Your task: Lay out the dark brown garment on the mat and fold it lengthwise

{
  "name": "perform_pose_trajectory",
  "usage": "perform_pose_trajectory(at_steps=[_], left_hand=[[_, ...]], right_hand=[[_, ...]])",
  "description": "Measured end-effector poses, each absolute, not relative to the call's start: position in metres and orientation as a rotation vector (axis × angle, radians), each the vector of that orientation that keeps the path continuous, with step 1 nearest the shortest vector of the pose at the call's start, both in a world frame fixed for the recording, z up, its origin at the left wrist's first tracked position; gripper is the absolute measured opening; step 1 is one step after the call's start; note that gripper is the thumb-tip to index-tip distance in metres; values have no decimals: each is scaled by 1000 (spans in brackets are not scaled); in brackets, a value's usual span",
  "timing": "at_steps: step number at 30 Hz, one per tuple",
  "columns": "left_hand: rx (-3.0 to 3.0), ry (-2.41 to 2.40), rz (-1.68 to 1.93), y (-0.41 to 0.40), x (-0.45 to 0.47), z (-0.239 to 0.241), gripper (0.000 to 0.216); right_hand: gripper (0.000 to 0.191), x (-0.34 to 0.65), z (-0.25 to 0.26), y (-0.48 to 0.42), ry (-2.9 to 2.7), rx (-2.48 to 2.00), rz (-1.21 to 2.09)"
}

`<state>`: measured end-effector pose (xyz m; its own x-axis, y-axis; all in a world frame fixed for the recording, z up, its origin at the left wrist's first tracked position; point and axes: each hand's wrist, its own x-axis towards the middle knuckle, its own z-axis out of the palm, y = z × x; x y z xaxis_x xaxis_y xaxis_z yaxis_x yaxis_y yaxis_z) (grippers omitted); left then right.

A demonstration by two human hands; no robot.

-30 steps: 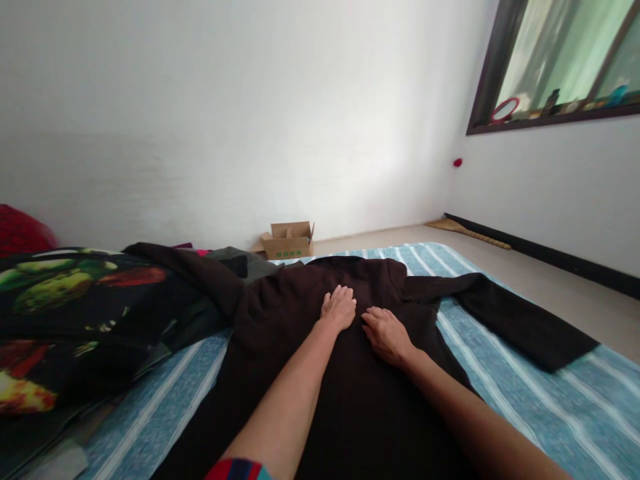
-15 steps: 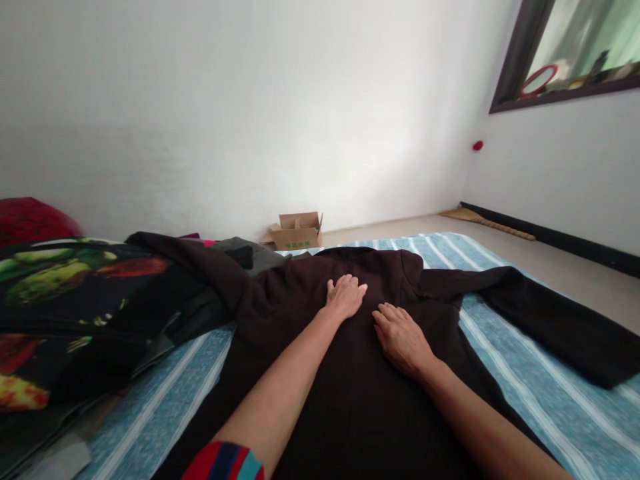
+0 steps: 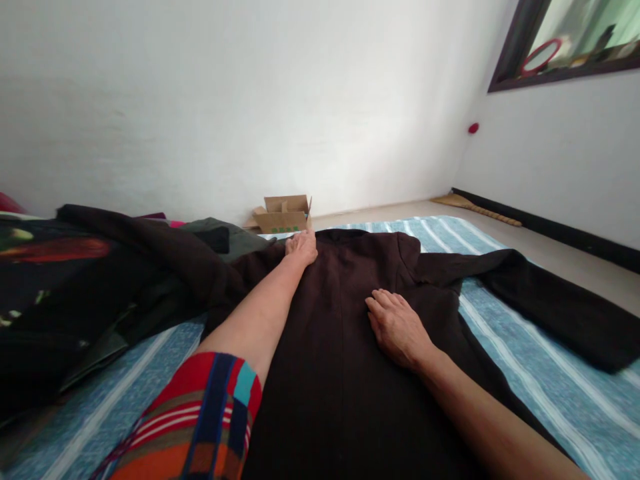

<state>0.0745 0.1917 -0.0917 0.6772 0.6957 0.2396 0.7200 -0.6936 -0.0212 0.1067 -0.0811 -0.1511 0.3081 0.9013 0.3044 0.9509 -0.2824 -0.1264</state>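
A dark brown long-sleeved garment [image 3: 345, 360] lies spread flat on a blue striped mattress [image 3: 540, 387]. My left hand [image 3: 301, 247] reaches far out to the garment's collar edge near the left shoulder, fingers curled down on the cloth. My right hand [image 3: 395, 325] rests flat on the garment's upper back, fingers apart. The right sleeve [image 3: 555, 303] stretches out to the right across the mattress. The left sleeve [image 3: 150, 247] runs up over a heap of clothes.
A pile of dark printed clothes [image 3: 60, 287] covers the mattress's left side. An open cardboard box [image 3: 283, 213] stands on the floor by the white wall. A broom [image 3: 475, 208] lies along the right wall under a window [image 3: 565, 40].
My left hand slid from the middle of the garment's back out to the collar edge at the left. My right hand stayed nearly in place. The view shifted slightly left.
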Motion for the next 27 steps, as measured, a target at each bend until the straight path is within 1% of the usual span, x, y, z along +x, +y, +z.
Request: perform_pose_trajectory(at_steps=[2, 3, 10, 15, 22, 27], left_hand=[[-2764, -1211, -296, 195, 76, -92, 32], [-2759, -1226, -291, 196, 77, -91, 31], [-2734, -1300, -229, 203, 84, -89, 34], [-2724, -1269, -192, 202, 86, -86, 35], [-2711, -1234, -274, 201, 81, -77, 32], [-2666, -1330, -403, 201, 77, -70, 37]], right_hand=[[33, 107, -151, -81, -1683, -2293, -248], [33, 108, -151, -81, -1687, -2291, -249], [31, 108, -150, -82, -1695, -2288, -270], [31, 108, -150, -81, -1692, -2277, -266], [31, 107, -148, -82, -1693, -2292, -267], [31, 108, -149, -82, -1688, -2280, -261]])
